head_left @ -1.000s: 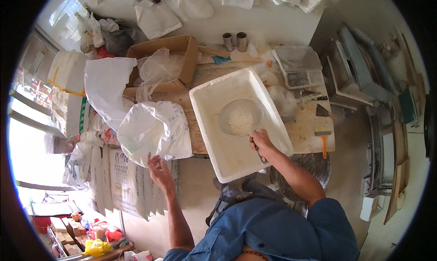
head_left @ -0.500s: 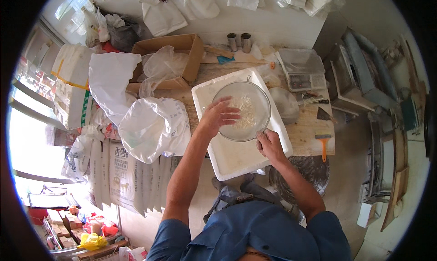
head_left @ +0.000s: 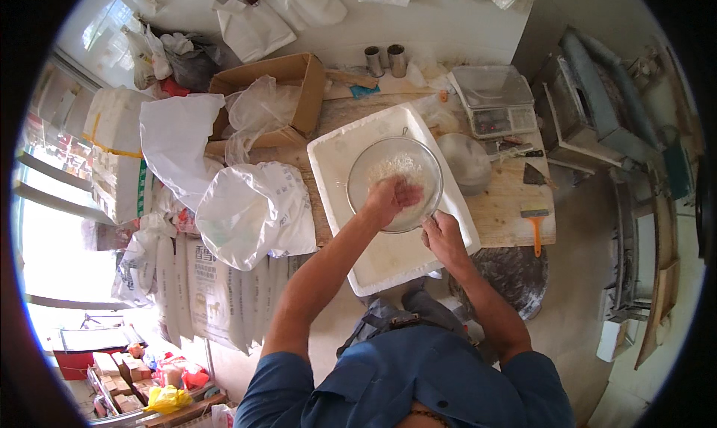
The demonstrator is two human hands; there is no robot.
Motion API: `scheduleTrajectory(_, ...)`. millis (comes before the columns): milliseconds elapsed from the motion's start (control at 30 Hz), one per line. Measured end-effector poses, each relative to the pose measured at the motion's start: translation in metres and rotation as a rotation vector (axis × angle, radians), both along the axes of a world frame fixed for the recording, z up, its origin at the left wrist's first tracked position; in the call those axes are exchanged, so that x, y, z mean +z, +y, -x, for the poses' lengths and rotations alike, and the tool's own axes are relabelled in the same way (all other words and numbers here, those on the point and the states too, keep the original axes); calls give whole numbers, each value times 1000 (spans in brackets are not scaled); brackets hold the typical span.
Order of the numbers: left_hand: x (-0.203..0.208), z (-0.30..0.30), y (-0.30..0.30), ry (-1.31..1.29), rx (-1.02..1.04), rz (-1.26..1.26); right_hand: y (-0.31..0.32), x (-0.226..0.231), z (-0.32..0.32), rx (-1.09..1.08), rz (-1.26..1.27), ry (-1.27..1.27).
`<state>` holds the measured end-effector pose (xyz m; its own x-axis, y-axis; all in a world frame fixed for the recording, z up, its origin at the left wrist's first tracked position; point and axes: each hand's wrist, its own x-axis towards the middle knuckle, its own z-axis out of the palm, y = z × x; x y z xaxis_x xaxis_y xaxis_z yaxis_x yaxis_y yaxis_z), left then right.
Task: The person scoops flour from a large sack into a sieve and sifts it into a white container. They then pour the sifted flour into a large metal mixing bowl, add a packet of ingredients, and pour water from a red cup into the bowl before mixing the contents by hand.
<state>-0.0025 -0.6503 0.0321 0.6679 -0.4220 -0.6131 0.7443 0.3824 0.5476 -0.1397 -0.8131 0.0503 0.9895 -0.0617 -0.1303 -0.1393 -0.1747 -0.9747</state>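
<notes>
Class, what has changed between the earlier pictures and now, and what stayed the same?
The bare left hand moved right and forward, from beside the open white plastic bag into the round metal mesh sieve, among pale loose bits. The sieve looks larger than at first, so it was probably lifted. The bare right hand still holds the sieve; the bag and rectangular white foam box stayed put.

A blue shirt with short sleeves, a flap-like fold across the chest, and a small dark button; a thin brownish cord circles the neck. Forearms and hands are bare.
</notes>
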Motion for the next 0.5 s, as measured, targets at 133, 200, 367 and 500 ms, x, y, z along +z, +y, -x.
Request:
scheduleTrajectory(133,0,7,26,-305,-21,-395,1,-4,3,16,24,81)
scheduleTrajectory(200,4,-9,28,-432,166,-375,7,-7,4,14,6,-17)
scheduleTrajectory(367,4,-22,-1,-286,456,34,13,-9,-3,24,-68,5)
scheduleTrajectory(500,-7,15,-17,-107,170,48,2,-7,-2,-1,30,-2)
